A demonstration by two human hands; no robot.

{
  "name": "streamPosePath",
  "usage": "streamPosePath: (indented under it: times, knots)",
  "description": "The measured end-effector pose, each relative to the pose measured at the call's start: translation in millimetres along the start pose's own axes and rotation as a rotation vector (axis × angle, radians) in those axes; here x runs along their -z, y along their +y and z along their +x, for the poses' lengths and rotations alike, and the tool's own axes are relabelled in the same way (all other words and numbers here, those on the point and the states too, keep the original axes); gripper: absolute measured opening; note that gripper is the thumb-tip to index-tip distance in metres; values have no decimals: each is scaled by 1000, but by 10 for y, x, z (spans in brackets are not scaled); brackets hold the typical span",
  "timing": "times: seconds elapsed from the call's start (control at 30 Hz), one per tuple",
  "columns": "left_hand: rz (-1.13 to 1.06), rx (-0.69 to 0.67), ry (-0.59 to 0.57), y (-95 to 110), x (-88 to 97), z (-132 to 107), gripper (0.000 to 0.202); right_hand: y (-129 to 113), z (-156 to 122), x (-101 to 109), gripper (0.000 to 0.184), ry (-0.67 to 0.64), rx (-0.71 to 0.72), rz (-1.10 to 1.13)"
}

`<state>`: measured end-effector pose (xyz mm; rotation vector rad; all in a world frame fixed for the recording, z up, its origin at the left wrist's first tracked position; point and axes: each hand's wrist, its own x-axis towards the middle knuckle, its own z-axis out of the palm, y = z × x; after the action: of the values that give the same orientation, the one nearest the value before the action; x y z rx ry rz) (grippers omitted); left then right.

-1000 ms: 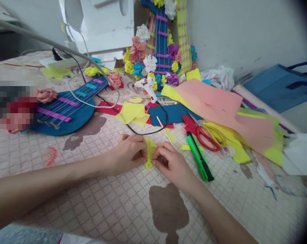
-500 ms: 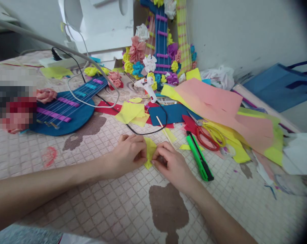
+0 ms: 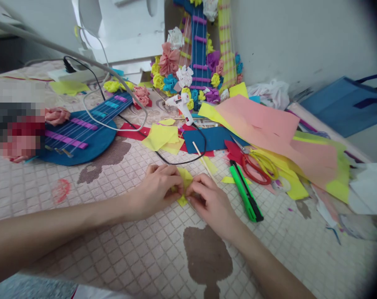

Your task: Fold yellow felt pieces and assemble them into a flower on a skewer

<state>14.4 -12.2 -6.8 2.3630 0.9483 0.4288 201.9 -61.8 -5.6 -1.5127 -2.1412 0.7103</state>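
Between my two hands, just above the quilted tablecloth, is a small piece of yellow paper, creased and gathered in the middle. My left hand pinches its left side with thumb and fingers. On the other side my right hand is closed on its right edge, fingertips almost meeting those of the left. Part of the paper is hidden behind the fingers. A thin pale stick lies beyond my right hand, and a green utility knife rests to the right of it.
Red-and-yellow-handled scissors lie beside pink paper sheets. A white hot glue gun stands farther back, its black cord looping toward my hands. At left is a blue paper guitar; loose yellow paper squares lie ahead.
My left fingers have shifted slightly right, closer to the right fingertips, and the yellow paper is squeezed narrower at its middle. The right hand has hardly moved.
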Motion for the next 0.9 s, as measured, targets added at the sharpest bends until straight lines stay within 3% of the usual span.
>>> streamPosePath:
  times: [0.33,0.67,0.9]
  knots:
    - [86,0,-4,28,-25,-23,4,-16,-11,-28,15,-4,-17,-70]
    - [126,-16,-98,50,52,-30,34,-71,-45,76,23,-77,8,-48]
    - [96,-22,-69,-8,27,-13,3,-72,-31,-2,6,-25,-28,-76]
